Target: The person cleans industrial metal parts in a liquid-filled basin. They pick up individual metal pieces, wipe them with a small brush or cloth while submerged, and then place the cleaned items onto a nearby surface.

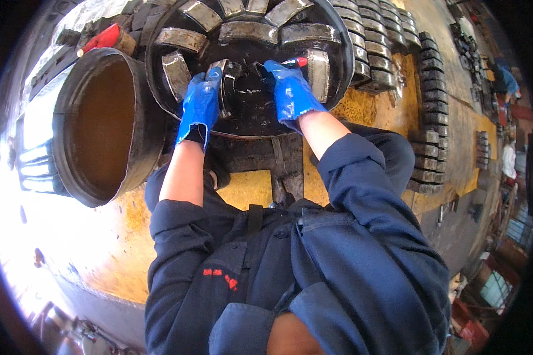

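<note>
A round dark metal tub (248, 132) holds several curved metal blocks, such as the one (248, 32) across its upper middle, arranged around its wall. My left hand (200, 95), in a blue rubber glove, grips a metal block (220, 65) over the tub. My right hand (292, 91), gloved alike, is closed around a tool with a red-tipped handle (301, 61); its working end is dark and hard to make out. Between my hands lies black, wet-looking material. Another curved block (318, 74) stands right of my right hand.
A deep metal drum (135, 120) with brown contents stands at the left, a red-handled object (101, 40) behind it. Rows of curved metal blocks (379, 57) and a long column (433, 80) fill the right. Another person (506, 82) is far right.
</note>
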### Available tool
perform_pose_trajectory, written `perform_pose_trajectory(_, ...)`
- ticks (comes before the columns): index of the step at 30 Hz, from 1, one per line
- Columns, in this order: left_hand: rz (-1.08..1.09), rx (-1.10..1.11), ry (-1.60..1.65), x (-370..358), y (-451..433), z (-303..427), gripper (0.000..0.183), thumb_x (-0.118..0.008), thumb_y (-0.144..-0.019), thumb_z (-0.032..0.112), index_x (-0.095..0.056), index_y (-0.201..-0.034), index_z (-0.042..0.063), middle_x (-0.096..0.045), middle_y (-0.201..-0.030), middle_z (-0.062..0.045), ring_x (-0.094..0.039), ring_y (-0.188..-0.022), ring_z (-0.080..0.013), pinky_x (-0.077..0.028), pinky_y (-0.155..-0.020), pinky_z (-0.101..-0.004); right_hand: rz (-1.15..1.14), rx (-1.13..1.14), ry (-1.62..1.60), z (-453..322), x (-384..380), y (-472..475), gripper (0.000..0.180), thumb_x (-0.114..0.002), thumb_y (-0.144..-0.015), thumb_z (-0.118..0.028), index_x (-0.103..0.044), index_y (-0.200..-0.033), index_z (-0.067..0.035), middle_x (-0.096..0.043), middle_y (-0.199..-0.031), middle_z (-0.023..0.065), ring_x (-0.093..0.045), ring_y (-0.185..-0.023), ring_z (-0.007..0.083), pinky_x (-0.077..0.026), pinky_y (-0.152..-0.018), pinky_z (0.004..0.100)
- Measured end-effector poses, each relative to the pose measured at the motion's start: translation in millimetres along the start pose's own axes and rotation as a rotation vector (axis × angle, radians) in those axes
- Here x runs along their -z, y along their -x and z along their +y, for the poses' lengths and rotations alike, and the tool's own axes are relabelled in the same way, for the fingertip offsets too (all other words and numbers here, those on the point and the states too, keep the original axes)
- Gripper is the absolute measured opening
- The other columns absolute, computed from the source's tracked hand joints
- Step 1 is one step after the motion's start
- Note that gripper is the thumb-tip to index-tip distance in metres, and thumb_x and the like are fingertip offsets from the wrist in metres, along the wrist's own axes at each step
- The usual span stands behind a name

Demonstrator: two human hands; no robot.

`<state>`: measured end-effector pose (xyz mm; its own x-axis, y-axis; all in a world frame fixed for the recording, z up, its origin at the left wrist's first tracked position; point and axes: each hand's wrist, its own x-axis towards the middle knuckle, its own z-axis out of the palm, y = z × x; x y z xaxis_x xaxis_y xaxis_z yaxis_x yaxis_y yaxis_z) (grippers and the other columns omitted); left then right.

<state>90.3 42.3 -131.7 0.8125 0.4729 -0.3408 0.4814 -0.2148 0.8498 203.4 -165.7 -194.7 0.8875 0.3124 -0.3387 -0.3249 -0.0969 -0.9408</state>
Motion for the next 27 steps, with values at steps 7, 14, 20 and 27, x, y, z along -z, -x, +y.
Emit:
perform_pose_trajectory(7, 0.078, -0.591, -0.683, 4.5, -3.6, -33.9, 0.043, -0.042, -0.107, 0.005, -0.056, -0.146, 0.013, -0.064, -0.13, -0.03, -0.061, -0.125, -0.041, -0.049, -0.107, -0.0434, 0.13, -0.141, 0.157, 3.0, -16.2, 39.9, 0.045, -0.069, -0.095, -0.034, -0.071, -0.118, 0.004, -0.075, -0.109, 0.0131, -0.066, -0.097, 0.0232, -0.051, -0.089, 0.0384)
perform_pose_trajectory(14, 0.059, 0.013, -0.14, 1.0, 5.1, 3.8, 0.076, -0.071, -0.093, 0.048, -0.051, -0.146, -0.004, -0.059, -0.139, -0.032, -0.058, -0.131, -0.0414, -0.047, -0.109, -0.0432, -0.16, -0.166, 0.643, -44.0, -22.4, 65.8, 0.045, -0.069, -0.093, -0.035, -0.071, -0.124, -0.002, -0.075, -0.11, 0.0187, -0.07, -0.099, 0.0274, -0.053, -0.09, 0.0393)
perform_pose_trajectory(20, 0.094, -0.049, -0.279, -2.4, 3.8, 11.5, 0.087, -0.076, -0.087, 0.054, -0.051, -0.141, -0.009, -0.062, -0.135, -0.032, -0.061, -0.126, -0.0435, -0.049, -0.106, -0.0455, 0.215, -0.1, 0.518, -55.0, -18.8, 5.2, 0.041, -0.067, -0.09, -0.035, -0.074, -0.114, -0.002, -0.075, -0.107, 0.0212, -0.072, -0.102, 0.0338, -0.055, -0.089, 0.0428)
perform_pose_trajectory(27, 0.097, -0.156, -0.333, -13.6, -6.6, 7.0, 0.085, -0.077, -0.085, 0.053, -0.053, -0.138, -0.01, -0.063, -0.131, -0.033, -0.06, -0.125, -0.0444, -0.049, -0.105, -0.0463, 0.211, 0.12, 0.241, -1.8, -26.4, -6.2, 0.031, -0.063, -0.09, -0.027, -0.074, -0.108, -0.004, -0.077, -0.095, 0.0157, -0.074, -0.092, 0.0318, -0.056, -0.083, 0.0427)
